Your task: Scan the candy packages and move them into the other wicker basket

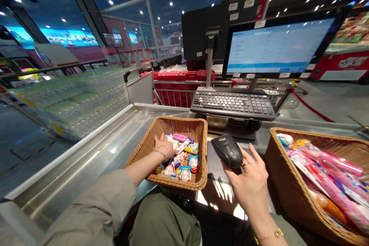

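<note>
My left hand reaches into a brown wicker basket and touches the wrapped snacks inside. Its fingers look stretched out and apart, though the tips are partly hidden among the packets. Around it lie a pink packet, a yellow packet and several round blue-and-white packs. A black handheld barcode scanner is held in my right hand, above the counter and to the right of that basket. The thumb is under the scanner, and a couple of fingers stick out.
On the right stands a second wicker basket filled with pink toys and packets. Behind the counter are a keyboard and a lit monitor. A metal counter runs left, with stacked bottles beyond it.
</note>
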Demonstrator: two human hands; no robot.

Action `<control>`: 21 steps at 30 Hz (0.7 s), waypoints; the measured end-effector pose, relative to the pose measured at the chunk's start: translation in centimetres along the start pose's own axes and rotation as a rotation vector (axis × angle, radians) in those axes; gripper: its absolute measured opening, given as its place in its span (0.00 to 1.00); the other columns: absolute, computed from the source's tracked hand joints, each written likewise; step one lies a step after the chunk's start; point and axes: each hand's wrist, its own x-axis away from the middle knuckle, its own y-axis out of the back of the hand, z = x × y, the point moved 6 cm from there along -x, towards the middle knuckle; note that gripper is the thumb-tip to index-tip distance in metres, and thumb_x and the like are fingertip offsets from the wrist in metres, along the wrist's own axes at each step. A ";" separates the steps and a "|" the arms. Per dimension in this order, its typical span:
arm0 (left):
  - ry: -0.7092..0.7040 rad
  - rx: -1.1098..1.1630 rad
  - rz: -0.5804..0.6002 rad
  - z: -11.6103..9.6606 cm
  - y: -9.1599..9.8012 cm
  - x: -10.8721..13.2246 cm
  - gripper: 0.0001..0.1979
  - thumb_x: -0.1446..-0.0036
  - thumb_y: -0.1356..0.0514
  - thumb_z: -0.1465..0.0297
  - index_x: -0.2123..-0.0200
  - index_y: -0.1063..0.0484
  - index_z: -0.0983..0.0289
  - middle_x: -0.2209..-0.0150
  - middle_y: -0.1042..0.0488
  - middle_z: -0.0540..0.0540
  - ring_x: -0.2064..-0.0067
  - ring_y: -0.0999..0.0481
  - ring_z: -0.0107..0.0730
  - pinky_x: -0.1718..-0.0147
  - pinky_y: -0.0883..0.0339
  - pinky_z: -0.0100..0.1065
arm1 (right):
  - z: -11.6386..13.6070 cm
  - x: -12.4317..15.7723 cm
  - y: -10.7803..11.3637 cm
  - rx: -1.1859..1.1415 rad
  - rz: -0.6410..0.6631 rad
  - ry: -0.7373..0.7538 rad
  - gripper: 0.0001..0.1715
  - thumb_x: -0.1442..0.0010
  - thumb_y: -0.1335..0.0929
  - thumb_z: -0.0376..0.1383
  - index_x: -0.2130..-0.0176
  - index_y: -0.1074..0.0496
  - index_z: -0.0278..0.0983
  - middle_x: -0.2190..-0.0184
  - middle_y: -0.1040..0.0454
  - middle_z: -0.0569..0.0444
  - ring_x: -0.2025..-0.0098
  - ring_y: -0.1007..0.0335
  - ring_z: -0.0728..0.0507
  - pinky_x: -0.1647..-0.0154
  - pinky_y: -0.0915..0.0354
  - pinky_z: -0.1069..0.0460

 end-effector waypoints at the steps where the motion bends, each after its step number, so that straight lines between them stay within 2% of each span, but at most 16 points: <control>1: 0.013 -0.001 0.003 -0.2 -0.1 -0.2 0.38 0.49 0.49 0.39 0.45 0.26 0.58 0.33 0.42 0.65 0.30 0.57 0.67 0.42 0.62 0.74 | 0.0 0.0 0.1 -0.002 0.000 0.005 0.11 0.45 0.32 0.43 0.65 0.25 0.39 0.52 0.23 0.48 0.37 0.41 0.31 0.41 0.42 0.32; 7: 0.045 -0.003 -0.014 -1.0 -0.3 -1.5 0.39 0.47 0.50 0.40 0.44 0.28 0.60 0.31 0.48 0.68 0.30 0.63 0.73 0.47 0.70 0.82 | -0.1 -0.2 0.5 -0.004 -0.003 -0.003 0.11 0.45 0.32 0.42 0.64 0.24 0.39 0.51 0.23 0.48 0.37 0.41 0.32 0.41 0.42 0.32; 9: 0.015 -0.003 -0.010 -1.1 -0.5 -1.8 0.36 0.46 0.48 0.44 0.43 0.29 0.60 0.31 0.48 0.68 0.30 0.63 0.71 0.46 0.72 0.80 | -0.3 -0.2 0.6 0.005 -0.006 -0.010 0.11 0.45 0.32 0.43 0.64 0.24 0.40 0.51 0.23 0.48 0.37 0.41 0.31 0.41 0.42 0.32; 12: -0.089 0.004 0.011 -1.0 -0.8 -1.8 0.31 0.46 0.42 0.52 0.42 0.31 0.60 0.31 0.49 0.67 0.29 0.61 0.66 0.42 0.67 0.76 | -0.5 -0.2 0.8 0.006 -0.007 -0.019 0.11 0.45 0.32 0.43 0.64 0.25 0.40 0.51 0.23 0.49 0.37 0.41 0.31 0.41 0.42 0.32; 14: -0.188 0.009 0.031 -0.7 -0.7 -1.5 0.28 0.50 0.38 0.59 0.44 0.29 0.55 0.30 0.49 0.62 0.29 0.60 0.64 0.41 0.63 0.73 | -0.7 -0.2 1.0 -0.001 -0.006 -0.023 0.11 0.45 0.31 0.43 0.64 0.25 0.40 0.51 0.23 0.48 0.37 0.41 0.31 0.42 0.41 0.32; 16: -0.267 0.019 0.041 0.0 -0.2 -1.0 0.24 0.49 0.38 0.65 0.47 0.28 0.46 0.30 0.48 0.52 0.29 0.59 0.58 0.39 0.64 0.69 | -0.8 -0.2 1.2 -0.009 -0.007 -0.023 0.11 0.44 0.32 0.43 0.64 0.25 0.40 0.51 0.23 0.48 0.37 0.41 0.31 0.42 0.41 0.32; 18: -0.260 0.030 0.020 1.0 0.5 -0.5 0.25 0.46 0.40 0.64 0.44 0.32 0.42 0.29 0.49 0.50 0.29 0.58 0.56 0.38 0.64 0.69 | -0.8 -0.3 1.3 -0.018 -0.014 -0.022 0.10 0.44 0.32 0.43 0.66 0.25 0.40 0.52 0.23 0.48 0.37 0.41 0.31 0.42 0.41 0.32; 21: -0.129 0.035 -0.026 2.3 1.4 0.0 0.32 0.46 0.41 0.54 0.38 0.37 0.52 0.29 0.50 0.60 0.29 0.55 0.57 0.38 0.61 0.67 | -0.8 -0.3 1.5 -0.021 -0.021 -0.027 0.11 0.44 0.32 0.44 0.67 0.26 0.40 0.52 0.23 0.48 0.37 0.40 0.31 0.42 0.41 0.32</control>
